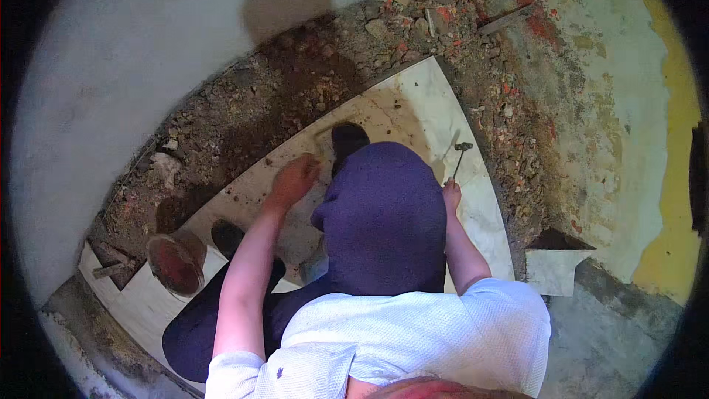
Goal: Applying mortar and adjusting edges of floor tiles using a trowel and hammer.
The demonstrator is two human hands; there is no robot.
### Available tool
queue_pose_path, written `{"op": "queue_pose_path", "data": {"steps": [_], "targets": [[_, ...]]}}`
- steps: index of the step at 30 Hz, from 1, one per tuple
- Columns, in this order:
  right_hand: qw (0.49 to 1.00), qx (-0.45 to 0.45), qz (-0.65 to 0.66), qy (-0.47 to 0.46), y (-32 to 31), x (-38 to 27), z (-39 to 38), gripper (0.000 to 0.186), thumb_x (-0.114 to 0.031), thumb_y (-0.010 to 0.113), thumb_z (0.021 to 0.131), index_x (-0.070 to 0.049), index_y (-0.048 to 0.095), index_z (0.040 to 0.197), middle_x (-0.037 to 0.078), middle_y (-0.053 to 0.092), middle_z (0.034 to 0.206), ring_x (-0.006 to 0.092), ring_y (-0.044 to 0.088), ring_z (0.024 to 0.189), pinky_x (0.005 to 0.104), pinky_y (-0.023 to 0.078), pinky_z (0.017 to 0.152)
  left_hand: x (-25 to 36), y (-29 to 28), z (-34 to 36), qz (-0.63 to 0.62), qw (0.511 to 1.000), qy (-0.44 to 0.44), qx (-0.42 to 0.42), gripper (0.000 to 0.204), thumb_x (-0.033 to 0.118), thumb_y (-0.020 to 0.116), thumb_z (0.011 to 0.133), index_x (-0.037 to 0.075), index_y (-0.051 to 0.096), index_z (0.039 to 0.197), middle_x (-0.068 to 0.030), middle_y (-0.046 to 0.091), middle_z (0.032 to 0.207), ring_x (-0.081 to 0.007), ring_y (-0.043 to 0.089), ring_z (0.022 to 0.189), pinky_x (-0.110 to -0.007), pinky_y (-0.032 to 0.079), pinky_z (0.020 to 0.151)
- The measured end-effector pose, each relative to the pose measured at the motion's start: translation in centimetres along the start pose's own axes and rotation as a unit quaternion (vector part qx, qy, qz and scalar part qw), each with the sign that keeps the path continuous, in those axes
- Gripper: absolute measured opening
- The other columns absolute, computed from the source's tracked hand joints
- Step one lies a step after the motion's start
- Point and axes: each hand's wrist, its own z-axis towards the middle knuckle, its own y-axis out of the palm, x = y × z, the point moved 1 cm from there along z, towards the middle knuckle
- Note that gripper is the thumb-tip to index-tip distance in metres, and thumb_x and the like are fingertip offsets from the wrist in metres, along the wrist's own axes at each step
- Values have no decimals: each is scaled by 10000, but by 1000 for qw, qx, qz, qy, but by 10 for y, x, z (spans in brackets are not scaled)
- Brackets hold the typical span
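Over the pale marble slabs [473, 170] I squat in dark trousers, with one raised knee [384, 214] filling the middle of the view. Out to the right, my right hand [452, 193] is closed round the handle of a small hammer [463, 148], its head pointing away from me. My left hand [297, 177] hovers near my dark shoe [348, 140] with its fingers curled in. Whatever it may hold is too small to make out. Dirt specks and brown smears lie on the slab around it.
A bucket [176, 264] with a reddish-brown inside stands on the left. Broken soil and rubble [295, 74] border the slabs along the wall [148, 44]. A wooden strip [505, 19] lies at the far right. Near the right wall sits a pale tile piece [550, 272].
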Motion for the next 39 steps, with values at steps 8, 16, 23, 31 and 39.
{"op": "queue_pose_path", "data": {"steps": [8,16,23,31,39], "targets": [[995,25,93,10,6,56,29,436,-400,512,1017,3,642,911,70,575,678,184,538,640,346,451,611,74,84,99,5,985,67,-160,469,443,534,953,28,620,1154,-248,668,1130,-409,642,1064,-509,502,906],[996,28,76,36,3,35,29,435,-397,512,1016,8,641,923,86,587,697,200,550,659,357,455,624,58,98,127,-131,983,-125,3,490,427,505,978,-10,607,1174,-288,645,1158,-449,623,1075,-526,492,921],[995,30,82,40,-5,41,30,434,-394,512,1015,13,640,933,101,597,714,214,561,677,367,459,635,85,86,139,-58,994,-8,-95,497,417,496,988,-23,567,1207,-294,646,1143,-457,620,1072,-537,482,928],[996,9,85,33,18,29,35,433,-390,512,1014,18,640,944,117,609,734,230,573,696,378,464,648,70,74,164,-135,979,-143,61,618,473,447,1012,-37,497,1357,-301,588,1270,-451,566,1187,-527,449,991],[997,-43,59,-15,62,2,54,433,-387,513,1013,23,639,956,134,621,753,246,586,716,389,468,661,-4,-9,107,-134,955,-171,201,754,558,434,1013,-82,430,1411,-305,561,1328,-452,538,1248,-496,424,1039]]}}
